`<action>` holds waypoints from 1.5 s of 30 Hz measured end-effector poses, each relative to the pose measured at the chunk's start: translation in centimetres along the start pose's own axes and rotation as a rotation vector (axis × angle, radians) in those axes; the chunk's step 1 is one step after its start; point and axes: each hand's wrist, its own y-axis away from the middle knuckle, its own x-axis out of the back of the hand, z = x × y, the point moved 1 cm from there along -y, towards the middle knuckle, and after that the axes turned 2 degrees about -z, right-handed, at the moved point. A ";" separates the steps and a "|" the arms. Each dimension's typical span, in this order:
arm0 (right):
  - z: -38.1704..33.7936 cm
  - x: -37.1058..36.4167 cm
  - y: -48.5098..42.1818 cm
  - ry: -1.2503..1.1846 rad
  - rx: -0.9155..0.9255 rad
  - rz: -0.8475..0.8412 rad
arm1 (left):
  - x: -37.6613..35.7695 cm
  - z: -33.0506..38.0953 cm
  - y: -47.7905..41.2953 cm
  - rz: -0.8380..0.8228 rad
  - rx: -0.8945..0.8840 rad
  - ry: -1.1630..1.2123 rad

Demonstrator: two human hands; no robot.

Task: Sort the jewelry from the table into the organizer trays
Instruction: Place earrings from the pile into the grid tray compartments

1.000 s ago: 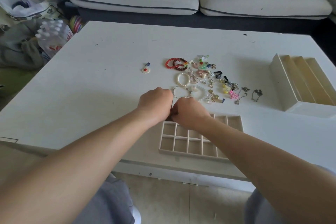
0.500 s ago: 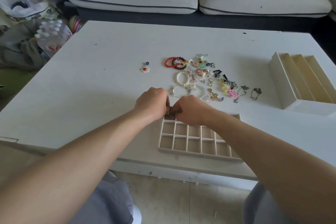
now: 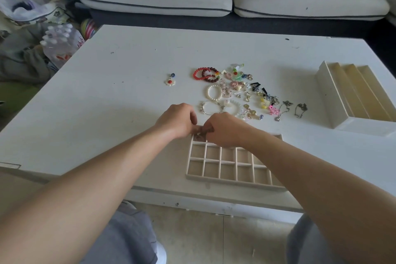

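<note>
Right now my left hand (image 3: 179,119) and right hand (image 3: 225,129) are curled, fingertips pinching a small piece (image 3: 198,133) I can't identify, over the grid tray (image 3: 235,181) corner cell beneath them. Next, I judge: release it there, then reach just beyond for the jewelry pile (image 3: 235,92).

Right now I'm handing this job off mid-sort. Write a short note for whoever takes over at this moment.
Hands: the left hand and right hand have curled fingers that meet over the far-left corner of the grid tray. They appear to pinch a small piece, too small to identify.
Things: the jewelry pile lies on the table beyond the grid tray. The flower pendant sits apart to its left, and the stepped tray stands at far right.
Done: nothing is visibly sorted, and the compartments in view look empty.
Left: place the held piece, then sort the whole pile and the pendant.
</note>
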 end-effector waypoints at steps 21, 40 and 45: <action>4.8 5.1 -0.5 -0.255 -0.046 0.236 | 1.8 2.7 -2.5 0.003 0.028 0.018; 12.9 8.2 -11.1 -0.068 -0.272 0.497 | 1.2 7.3 -9.7 0.235 -0.061 0.519; 12.8 7.5 -11.8 -0.018 -0.234 0.490 | 1.4 6.7 -9.8 0.266 -0.029 0.586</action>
